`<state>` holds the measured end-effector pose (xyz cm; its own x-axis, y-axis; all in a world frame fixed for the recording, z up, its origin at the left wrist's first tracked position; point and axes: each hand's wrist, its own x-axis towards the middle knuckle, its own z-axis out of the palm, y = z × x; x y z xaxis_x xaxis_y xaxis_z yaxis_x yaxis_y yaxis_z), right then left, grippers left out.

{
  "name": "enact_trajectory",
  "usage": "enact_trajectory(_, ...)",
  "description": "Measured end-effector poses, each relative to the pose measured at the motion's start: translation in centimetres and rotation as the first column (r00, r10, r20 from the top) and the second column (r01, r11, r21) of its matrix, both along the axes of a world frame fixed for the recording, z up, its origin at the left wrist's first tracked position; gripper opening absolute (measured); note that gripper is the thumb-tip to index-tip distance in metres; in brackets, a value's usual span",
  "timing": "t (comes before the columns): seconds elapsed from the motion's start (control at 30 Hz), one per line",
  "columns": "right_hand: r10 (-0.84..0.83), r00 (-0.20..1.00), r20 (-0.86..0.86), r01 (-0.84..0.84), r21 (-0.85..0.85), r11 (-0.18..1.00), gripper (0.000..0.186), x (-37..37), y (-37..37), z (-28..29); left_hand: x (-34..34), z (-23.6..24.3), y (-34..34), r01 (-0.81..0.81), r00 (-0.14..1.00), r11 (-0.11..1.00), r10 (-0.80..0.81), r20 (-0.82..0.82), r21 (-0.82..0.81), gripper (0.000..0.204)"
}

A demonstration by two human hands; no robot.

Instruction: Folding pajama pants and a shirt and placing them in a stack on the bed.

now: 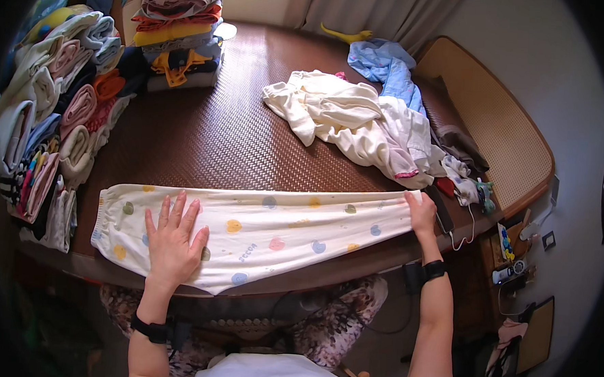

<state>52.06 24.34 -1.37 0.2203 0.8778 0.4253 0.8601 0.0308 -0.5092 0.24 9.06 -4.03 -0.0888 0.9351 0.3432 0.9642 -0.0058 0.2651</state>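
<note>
A pair of cream child's pants (293, 229), printed with coloured hearts, lies folded lengthwise along the near edge of the bed. Its gathered waistband is at the left and the leg narrows to the right. My left hand (175, 243) rests flat on the cloth near the waistband, fingers spread. At the narrow leg end, my right hand (421, 212) grips the cuff, its fingers closed around the fabric and partly hidden.
A woven brown mat (195, 135) covers the bed. Folded clothes (60, 107) fill the left side, beside a tall folded stack (183, 35). Loose cream clothes (340, 112) and a blue garment (387, 63) lie far right. A rattan headboard (487, 116) and white cable (465, 234) border the right.
</note>
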Motion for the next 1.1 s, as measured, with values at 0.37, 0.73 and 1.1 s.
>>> enact_trajectory(0.37, -0.043, 0.967, 0.251, 0.105, -0.239, 0.965, 0.051, -0.9, -0.4, -1.6, 0.4, 0.1, 0.1, -0.025, 1.0, 0.998, 0.025, -0.007, -0.05, 0.056)
enact_trajectory(0.73, 0.476, 0.681, -0.556, -0.663, -0.194, 0.723, 0.025, -20.1, -5.3, 8.4, -0.1, 0.7, 0.6, 0.173, 0.153, 0.97, -0.198, 0.968, 0.171, 0.049)
enact_trajectory(1.1, 0.477, 0.345, -0.808, -0.864, -0.075, 0.497, 0.013, -37.3, -11.1, 0.2, -1.4, 1.4, -0.1, 0.239, -0.223, 0.969, 0.117, 0.968, -0.062, 0.06)
